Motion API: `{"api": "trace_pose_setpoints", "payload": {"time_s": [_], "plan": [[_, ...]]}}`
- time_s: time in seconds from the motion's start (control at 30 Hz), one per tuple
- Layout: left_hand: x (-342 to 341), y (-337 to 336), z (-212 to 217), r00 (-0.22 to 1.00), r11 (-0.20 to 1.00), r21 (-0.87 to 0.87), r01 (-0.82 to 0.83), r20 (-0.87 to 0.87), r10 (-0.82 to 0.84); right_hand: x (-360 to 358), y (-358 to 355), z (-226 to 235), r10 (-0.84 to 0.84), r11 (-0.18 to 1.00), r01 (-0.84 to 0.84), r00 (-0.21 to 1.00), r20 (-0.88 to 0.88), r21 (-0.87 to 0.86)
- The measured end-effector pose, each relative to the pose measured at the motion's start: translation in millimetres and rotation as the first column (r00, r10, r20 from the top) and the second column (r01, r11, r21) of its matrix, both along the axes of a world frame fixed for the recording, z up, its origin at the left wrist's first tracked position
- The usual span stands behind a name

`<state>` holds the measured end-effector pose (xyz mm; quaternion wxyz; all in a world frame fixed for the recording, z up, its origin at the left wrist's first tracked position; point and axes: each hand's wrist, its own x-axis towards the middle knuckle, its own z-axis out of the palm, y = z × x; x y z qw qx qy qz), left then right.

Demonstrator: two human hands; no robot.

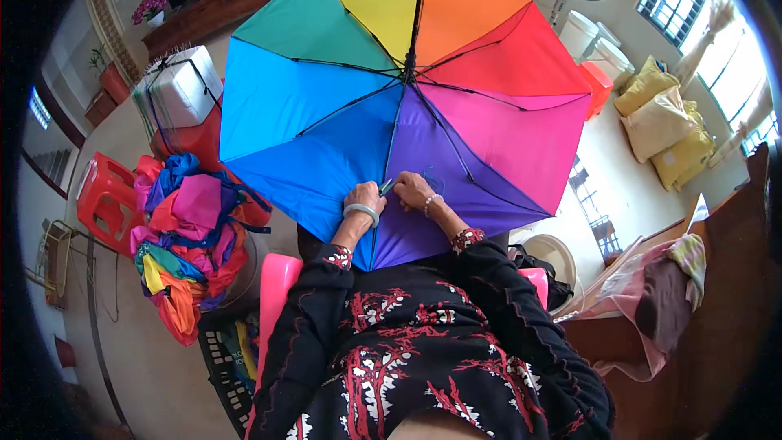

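Observation:
An opened rainbow umbrella (pixel 489 138) spreads in front of me with its ribs and dark shaft (pixel 419 16) facing up. My left hand (pixel 363 199), with a pale bangle at the wrist, is closed on the umbrella's rib and cloth where the blue and purple panels meet. Close beside it, my right hand (pixel 413 191), wearing a beaded bracelet, is pinched over the purple panel. A small dark greenish piece (pixel 386 187) shows between the two hands; its kind is too small to tell. What the right fingertips hold is hidden.
At left, a heap of colourful cloth (pixel 191 232) lies beside a red plastic stool (pixel 107 202). A white foam box (pixel 181 85) stands behind. A dark basket (pixel 224 371) is near my left side. A bucket (pixel 550 248) and wooden furniture (pixel 717 342) are at right.

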<state>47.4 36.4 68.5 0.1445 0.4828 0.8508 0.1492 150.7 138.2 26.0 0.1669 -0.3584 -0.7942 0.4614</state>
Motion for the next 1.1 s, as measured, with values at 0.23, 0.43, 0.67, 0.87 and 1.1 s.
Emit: {"api": "trace_pose_setpoints", "payload": {"time_s": [0.23,0.43,0.67,0.87,1.1], "plan": [[-2.4,0.7,-6.0,1.000,1.000,0.007,0.008,-0.022,-0.008,1.9,-8.1,4.8,-0.004,0.991,-0.002,0.999,-0.047,-0.135],[-2.0,6.8,-7.1,0.996,0.999,-0.006,0.050,-0.072,-0.050,5.5,-5.3,3.6,-0.032,0.992,0.029,0.999,-0.020,-0.122],[-4.2,9.2,-12.8,0.995,0.999,-0.017,0.045,-0.087,-0.046,4.1,0.6,2.5,0.003,0.997,-0.002,1.000,0.022,-0.075],[-10.6,8.9,-20.3,0.995,0.998,-0.017,0.052,-0.085,-0.054,5.0,-5.7,13.0,0.060,0.968,-0.062,0.998,-0.016,-0.245],[-8.7,11.2,-18.4,0.996,0.997,-0.044,0.070,-0.060,-0.072,9.3,54.9,41.4,0.166,0.961,-0.196,0.973,0.161,0.193]]}}
